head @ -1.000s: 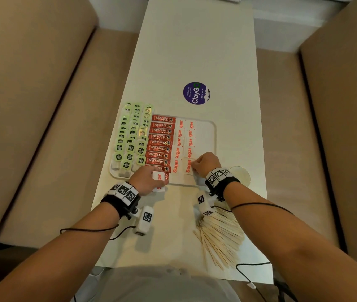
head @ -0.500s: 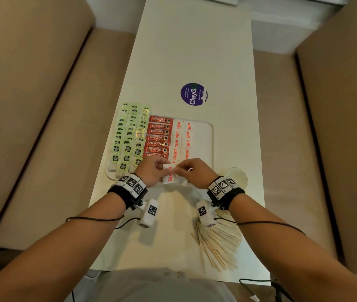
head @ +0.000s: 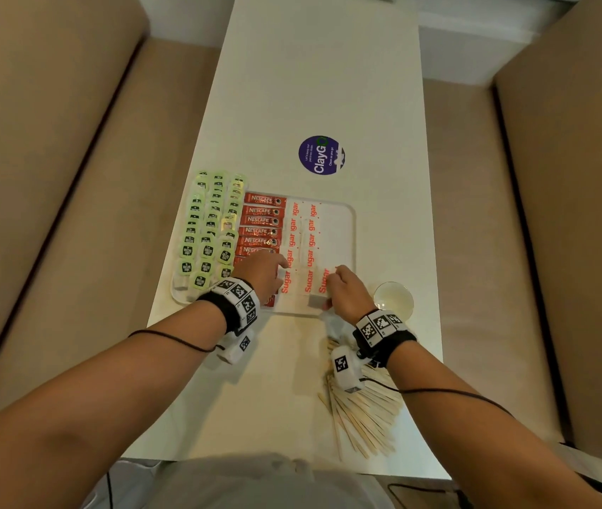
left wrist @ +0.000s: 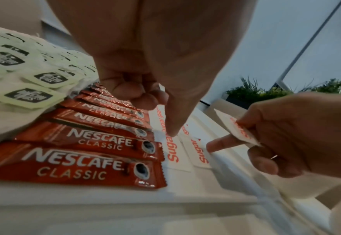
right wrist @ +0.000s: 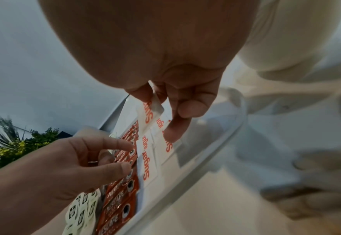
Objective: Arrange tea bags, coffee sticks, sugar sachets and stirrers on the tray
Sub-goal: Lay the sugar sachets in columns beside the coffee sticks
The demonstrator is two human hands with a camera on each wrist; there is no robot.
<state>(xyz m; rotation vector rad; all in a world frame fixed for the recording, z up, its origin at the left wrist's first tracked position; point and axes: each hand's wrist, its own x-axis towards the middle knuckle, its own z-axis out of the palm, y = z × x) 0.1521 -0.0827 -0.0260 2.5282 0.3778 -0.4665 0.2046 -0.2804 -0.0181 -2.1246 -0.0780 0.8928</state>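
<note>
Looking from left: tea bags (head: 208, 235) fill the left column of the tray (head: 343, 222), coffee sticks (head: 260, 222) lie beside them, sugar sachets (head: 301, 251) come next.
Left hand (head: 262, 275): index finger stretched down on a laid sachet (left wrist: 171, 149) next to the coffee sticks, other fingers curled and holding nothing.
Right hand (head: 347, 292): thumb and fingers pinch one sugar sachet (left wrist: 238, 128) by its near end – it hangs tilted just above the third row.
Handling: the sachet looks light, thin and soft, I think it bends and slides easily – better to pinch a short end and press it flat after.
Stirrers (head: 365, 413): fanned on the table (head: 325, 67), not yet on the tray.
Change: half a second ago both hands met on one sachet at the tray's near edge; now the left has gone to the first sugar row and the right carries the sachet further right.
</note>
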